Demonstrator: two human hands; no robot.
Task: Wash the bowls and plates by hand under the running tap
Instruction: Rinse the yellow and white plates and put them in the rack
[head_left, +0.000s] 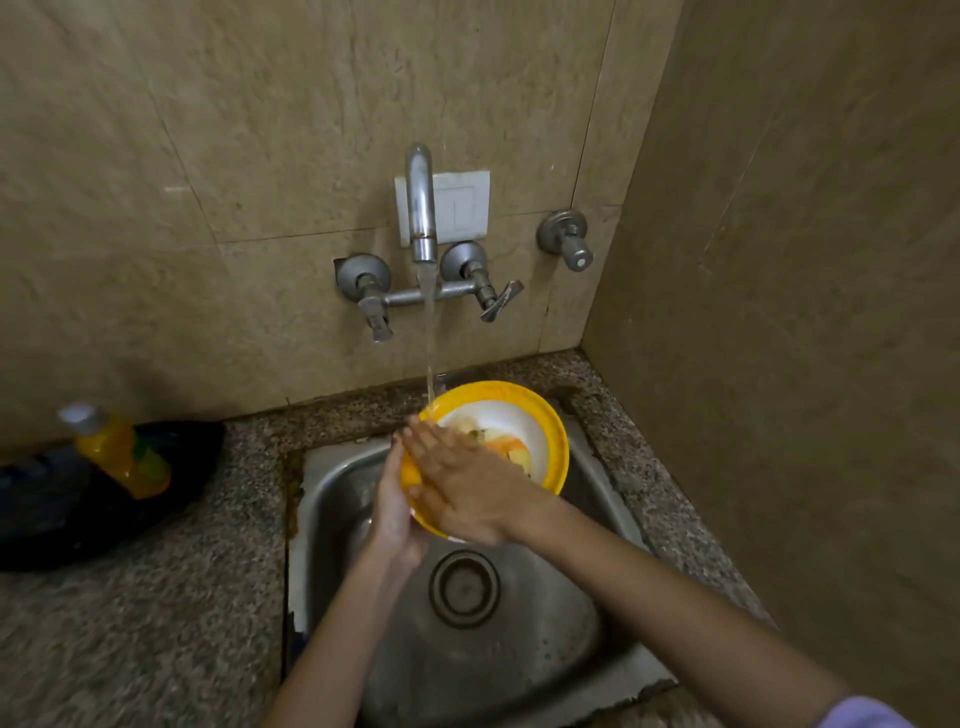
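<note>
Rinsing a plate (550, 415) under the tap (422, 208), a person works over a steel sink (519, 649) in the head view. The left hand (392, 512) grips the plate's near rim from below, tilting it toward the stream; the right hand (462, 483) lies flat and open across its face, rubbing. Best practice here, by judgement: keep the tilt so water sheets off, and sweep the palm rim to centre. The plate is yellow-rimmed, white inside, with a fruit print
</note>
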